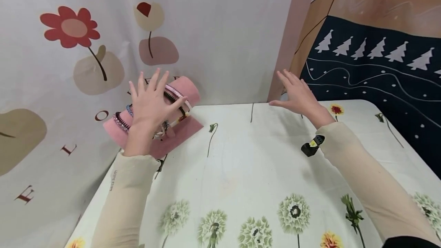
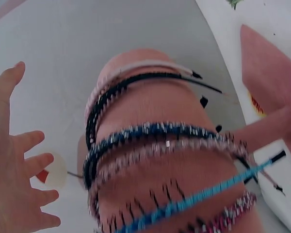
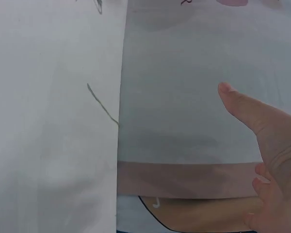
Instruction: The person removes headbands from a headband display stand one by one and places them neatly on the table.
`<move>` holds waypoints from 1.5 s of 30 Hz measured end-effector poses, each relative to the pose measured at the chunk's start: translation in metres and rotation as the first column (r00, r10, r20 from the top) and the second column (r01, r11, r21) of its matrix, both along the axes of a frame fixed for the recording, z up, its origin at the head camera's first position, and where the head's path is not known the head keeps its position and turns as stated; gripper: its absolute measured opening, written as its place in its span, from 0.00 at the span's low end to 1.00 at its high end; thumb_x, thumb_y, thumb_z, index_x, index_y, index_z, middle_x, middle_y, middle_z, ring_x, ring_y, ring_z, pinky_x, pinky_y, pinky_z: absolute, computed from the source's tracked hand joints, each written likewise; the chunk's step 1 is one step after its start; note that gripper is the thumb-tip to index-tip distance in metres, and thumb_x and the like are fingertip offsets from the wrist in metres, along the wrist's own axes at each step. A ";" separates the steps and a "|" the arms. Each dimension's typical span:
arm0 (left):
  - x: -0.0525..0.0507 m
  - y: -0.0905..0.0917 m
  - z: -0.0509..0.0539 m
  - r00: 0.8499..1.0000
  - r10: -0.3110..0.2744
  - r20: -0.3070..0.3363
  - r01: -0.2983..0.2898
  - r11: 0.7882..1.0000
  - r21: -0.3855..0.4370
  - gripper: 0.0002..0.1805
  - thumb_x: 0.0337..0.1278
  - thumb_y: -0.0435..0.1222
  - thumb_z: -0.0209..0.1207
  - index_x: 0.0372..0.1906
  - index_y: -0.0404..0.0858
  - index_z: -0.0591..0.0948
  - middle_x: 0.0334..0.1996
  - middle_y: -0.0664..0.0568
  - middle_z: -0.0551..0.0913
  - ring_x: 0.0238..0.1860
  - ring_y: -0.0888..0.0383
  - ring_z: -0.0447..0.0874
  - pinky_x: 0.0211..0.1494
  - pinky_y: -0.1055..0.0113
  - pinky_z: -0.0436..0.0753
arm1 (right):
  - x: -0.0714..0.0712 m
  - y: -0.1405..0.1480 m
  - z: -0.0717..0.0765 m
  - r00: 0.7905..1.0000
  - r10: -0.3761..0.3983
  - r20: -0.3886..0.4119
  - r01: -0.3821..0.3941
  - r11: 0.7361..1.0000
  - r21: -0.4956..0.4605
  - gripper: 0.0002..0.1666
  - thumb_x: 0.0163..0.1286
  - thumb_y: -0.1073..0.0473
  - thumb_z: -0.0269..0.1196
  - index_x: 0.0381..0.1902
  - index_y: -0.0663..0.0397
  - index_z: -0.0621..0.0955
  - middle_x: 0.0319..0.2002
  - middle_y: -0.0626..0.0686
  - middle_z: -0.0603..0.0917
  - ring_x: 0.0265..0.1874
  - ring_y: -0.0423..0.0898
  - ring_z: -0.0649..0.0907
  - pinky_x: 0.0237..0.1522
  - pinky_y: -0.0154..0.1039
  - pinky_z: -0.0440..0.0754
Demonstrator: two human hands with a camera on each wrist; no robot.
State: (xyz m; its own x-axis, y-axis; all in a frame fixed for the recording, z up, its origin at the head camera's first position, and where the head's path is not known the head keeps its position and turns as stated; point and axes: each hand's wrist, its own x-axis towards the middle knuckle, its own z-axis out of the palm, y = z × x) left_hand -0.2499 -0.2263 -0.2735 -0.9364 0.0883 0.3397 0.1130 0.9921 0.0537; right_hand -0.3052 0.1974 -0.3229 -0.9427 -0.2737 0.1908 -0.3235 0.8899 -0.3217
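Note:
My left hand (image 1: pixel 149 104) is raised with its fingers spread, in front of a pink padded headband stand (image 1: pixel 187 89). Several headbands circle the stand's roll: in the left wrist view a black one (image 2: pixel 131 83), a dark blue beaded one (image 2: pixel 155 130), a pale pink one (image 2: pixel 155 151) and a bright blue one (image 2: pixel 203 194). That wrist view shows the left hand (image 2: pixel 14 165) apart from the roll, holding nothing. Over the table's far right part, my right hand (image 1: pixel 298 95) is also raised, fingers extended and thumb out, with nothing in it. In the head view the left hand hides part of the headbands.
A white flower-printed cloth covers the table (image 1: pixel 241 163). Behind it hangs a pale curtain (image 1: pixel 224 30) with flower prints, and at the right a dark cloth (image 1: pixel 372 72) with printed white trees. The stand's flat pink base (image 1: pixel 186 131) rests near the table's left edge.

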 end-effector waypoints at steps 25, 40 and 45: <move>0.068 -0.091 -0.024 0.991 0.124 -0.045 -0.112 0.973 0.202 0.46 0.65 0.65 0.46 0.80 0.45 0.53 0.81 0.45 0.47 0.80 0.35 0.40 0.79 0.35 0.39 | -0.001 -0.043 -0.035 0.999 0.019 0.028 -0.015 0.992 -0.122 0.58 0.64 0.44 0.69 0.81 0.45 0.48 0.80 0.59 0.51 0.79 0.59 0.54 0.74 0.63 0.59; 0.081 -0.107 -0.053 0.974 0.140 -0.178 -0.068 0.930 0.362 0.39 0.63 0.57 0.53 0.76 0.46 0.63 0.79 0.48 0.57 0.81 0.43 0.48 0.82 0.47 0.45 | 0.005 -0.082 -0.059 0.998 0.054 0.014 -0.050 0.977 -0.206 0.55 0.64 0.45 0.69 0.80 0.48 0.52 0.80 0.55 0.54 0.79 0.54 0.56 0.76 0.56 0.61; 0.083 -0.109 -0.063 0.959 0.176 -0.222 -0.067 0.902 0.427 0.36 0.62 0.54 0.56 0.74 0.47 0.67 0.77 0.50 0.62 0.80 0.47 0.52 0.82 0.50 0.51 | 0.006 -0.091 -0.066 0.999 0.044 0.010 -0.041 0.969 -0.246 0.53 0.65 0.46 0.68 0.80 0.47 0.53 0.80 0.53 0.55 0.79 0.53 0.57 0.76 0.53 0.60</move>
State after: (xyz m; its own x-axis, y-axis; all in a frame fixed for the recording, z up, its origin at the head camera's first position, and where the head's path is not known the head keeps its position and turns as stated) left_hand -0.1671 -0.3358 -0.3360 -0.8106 -0.2191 0.5431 0.0569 0.8936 0.4453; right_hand -0.2987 0.1063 -0.3892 -0.9346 -0.2603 0.2424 -0.3525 0.7687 -0.5337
